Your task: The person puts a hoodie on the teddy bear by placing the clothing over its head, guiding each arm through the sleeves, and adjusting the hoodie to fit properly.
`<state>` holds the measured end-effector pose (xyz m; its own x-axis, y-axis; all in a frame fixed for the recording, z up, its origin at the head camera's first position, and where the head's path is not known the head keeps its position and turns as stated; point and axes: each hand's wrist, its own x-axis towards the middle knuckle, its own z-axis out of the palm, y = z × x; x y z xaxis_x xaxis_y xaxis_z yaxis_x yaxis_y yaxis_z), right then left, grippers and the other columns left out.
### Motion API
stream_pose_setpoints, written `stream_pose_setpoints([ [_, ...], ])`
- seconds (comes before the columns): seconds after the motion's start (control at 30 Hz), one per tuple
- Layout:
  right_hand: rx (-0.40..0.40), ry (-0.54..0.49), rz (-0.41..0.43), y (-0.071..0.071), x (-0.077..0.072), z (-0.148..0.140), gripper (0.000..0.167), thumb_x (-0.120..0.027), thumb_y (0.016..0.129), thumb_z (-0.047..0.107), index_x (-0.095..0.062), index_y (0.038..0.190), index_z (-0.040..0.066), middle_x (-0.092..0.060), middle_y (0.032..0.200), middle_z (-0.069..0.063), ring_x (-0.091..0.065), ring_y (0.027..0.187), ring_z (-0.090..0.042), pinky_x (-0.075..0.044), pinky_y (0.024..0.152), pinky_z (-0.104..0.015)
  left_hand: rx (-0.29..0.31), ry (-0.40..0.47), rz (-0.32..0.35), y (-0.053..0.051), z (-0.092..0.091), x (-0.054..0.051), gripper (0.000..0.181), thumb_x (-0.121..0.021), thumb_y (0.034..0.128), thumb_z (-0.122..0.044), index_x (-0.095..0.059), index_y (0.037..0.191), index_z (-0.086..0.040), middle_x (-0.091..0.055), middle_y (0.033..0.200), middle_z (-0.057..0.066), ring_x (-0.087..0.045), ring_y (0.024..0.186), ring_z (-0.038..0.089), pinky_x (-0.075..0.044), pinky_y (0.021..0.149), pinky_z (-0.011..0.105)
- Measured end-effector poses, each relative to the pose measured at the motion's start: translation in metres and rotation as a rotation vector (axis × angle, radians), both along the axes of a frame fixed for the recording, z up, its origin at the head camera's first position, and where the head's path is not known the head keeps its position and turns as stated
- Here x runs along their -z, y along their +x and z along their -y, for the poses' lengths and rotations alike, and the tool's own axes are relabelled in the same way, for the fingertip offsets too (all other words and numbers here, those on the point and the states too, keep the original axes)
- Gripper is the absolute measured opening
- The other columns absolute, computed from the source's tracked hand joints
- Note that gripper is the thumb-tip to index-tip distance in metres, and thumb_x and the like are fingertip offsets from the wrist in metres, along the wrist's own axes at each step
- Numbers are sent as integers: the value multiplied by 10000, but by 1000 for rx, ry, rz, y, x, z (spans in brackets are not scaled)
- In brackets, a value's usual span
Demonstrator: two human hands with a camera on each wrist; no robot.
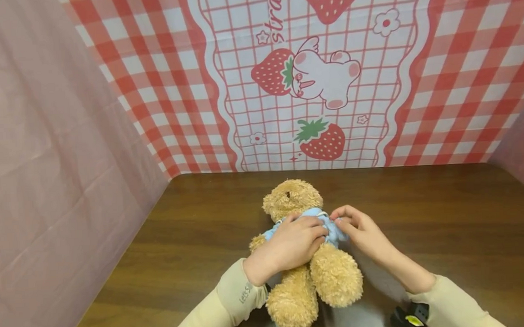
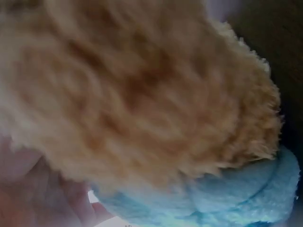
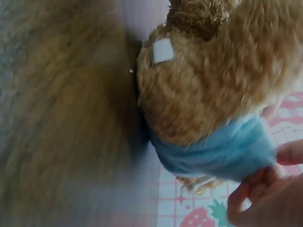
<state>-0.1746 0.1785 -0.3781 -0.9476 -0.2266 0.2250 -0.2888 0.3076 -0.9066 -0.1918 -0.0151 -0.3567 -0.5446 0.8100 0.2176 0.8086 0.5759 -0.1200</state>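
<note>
A tan plush teddy bear (image 1: 337,277) lies on its back on the table, head toward the wall, wearing a blue shirt (image 1: 311,212). Across the bear's belly rests my left hand (image 1: 294,242), fingers reaching over the shirt; its fingertips are partly hidden. At the bear's right side as seen from the head, my right hand (image 1: 363,232) pinches the cloth of the shirt between thumb and fingers. The right wrist view shows that pinch on the blue fabric (image 3: 232,149), with a white tag (image 3: 163,50) on the fur. Blurred fur (image 2: 142,94) fills much of the left wrist view.
The brown wooden table (image 1: 444,214) extends to both sides of the bear. Behind it hangs a red-and-white checked cloth (image 1: 166,89) with strawberry prints. A pink curtain (image 1: 47,168) stands at the left. A black wrist device (image 1: 411,318) sits at the right sleeve.
</note>
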Motion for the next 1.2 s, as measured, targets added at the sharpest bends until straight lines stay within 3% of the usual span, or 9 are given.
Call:
stream_pose_setpoints([
  [0.13, -142, -35, -109, -3, 4, -9, 237, -369, 954, 10, -459, 1160, -66, -600, 831, -67, -523, 655, -44, -450, 568, -248, 58, 24, 65, -7, 5, -2, 273, -443, 962, -286, -617, 1165, -229, -541, 1267, -50, -468, 1196, 92, -350, 1008, 360],
  [0.27, -312, -108, -135, -9, 9, -19, 333, -364, 927, -80, -349, 1258, -105, -660, 921, -125, -612, 774, -85, -493, 597, -283, 125, 80, 184, -16, 13, -3, 276, -461, 955, -255, -625, 1165, -184, -530, 1289, -15, -460, 1210, 115, -324, 1031, 304],
  [0.33, -258, -53, -172, -10, 10, -19, 394, -425, 882, -111, -388, 1271, -59, -671, 909, -99, -617, 741, -80, -482, 561, -277, 148, 101, 217, -19, 15, -2, 274, -464, 954, -247, -628, 1160, -173, -527, 1293, -3, -459, 1212, 125, -311, 1040, 284],
  [0.47, 8, 264, -346, -8, 7, -14, 494, -615, 773, -53, -527, 1224, 128, -687, 859, 40, -579, 707, -48, -425, 656, -251, 188, 117, 207, -21, 16, -2, 269, -459, 957, -245, -634, 1150, -180, -526, 1292, 8, -457, 1215, 134, -305, 1045, 266],
  [0.53, 92, 418, -457, -8, 5, -12, 536, -694, 719, -14, -552, 1204, 163, -690, 859, 72, -576, 760, -71, -385, 733, -276, 199, 116, 195, -21, 17, -2, 270, -454, 959, -247, -633, 1151, -188, -524, 1294, 8, -454, 1218, 136, -305, 1046, 270],
  [0.73, 120, 633, -662, -5, 4, -11, 722, -801, 630, 99, -508, 1288, 154, -702, 883, 55, -524, 907, -145, -342, 746, -317, 201, 109, 242, -21, 18, 0, 294, -431, 968, -260, -601, 1197, -189, -503, 1319, -7, -413, 1255, 131, -276, 1068, 309],
  [0.93, 124, 652, -787, -9, 3, -9, 659, -813, 598, 89, -557, 1204, 112, -691, 796, 74, -483, 745, -82, -299, 710, -287, 221, 125, 266, -21, 17, 1, 298, -429, 967, -276, -594, 1199, -187, -507, 1315, -24, -401, 1266, 124, -261, 1078, 328],
  [1.1, 50, 569, -797, -12, 3, -11, 516, -787, 612, 18, -572, 1079, 65, -664, 747, 101, -558, 725, -79, -303, 734, -271, 239, 153, 309, -20, 16, 1, 264, -453, 960, -265, -611, 1155, -186, -522, 1287, -27, -413, 1252, 121, -271, 1071, 312],
  [1.2, 23, 500, -772, -14, 3, -13, 486, -730, 628, -54, -578, 1075, 64, -667, 776, 94, -554, 791, -101, -298, 761, -277, 204, 199, 359, -19, 17, -1, 181, -490, 942, -256, -607, 1057, -179, -525, 1173, -27, -521, 1038, 92, -395, 909, 210],
])
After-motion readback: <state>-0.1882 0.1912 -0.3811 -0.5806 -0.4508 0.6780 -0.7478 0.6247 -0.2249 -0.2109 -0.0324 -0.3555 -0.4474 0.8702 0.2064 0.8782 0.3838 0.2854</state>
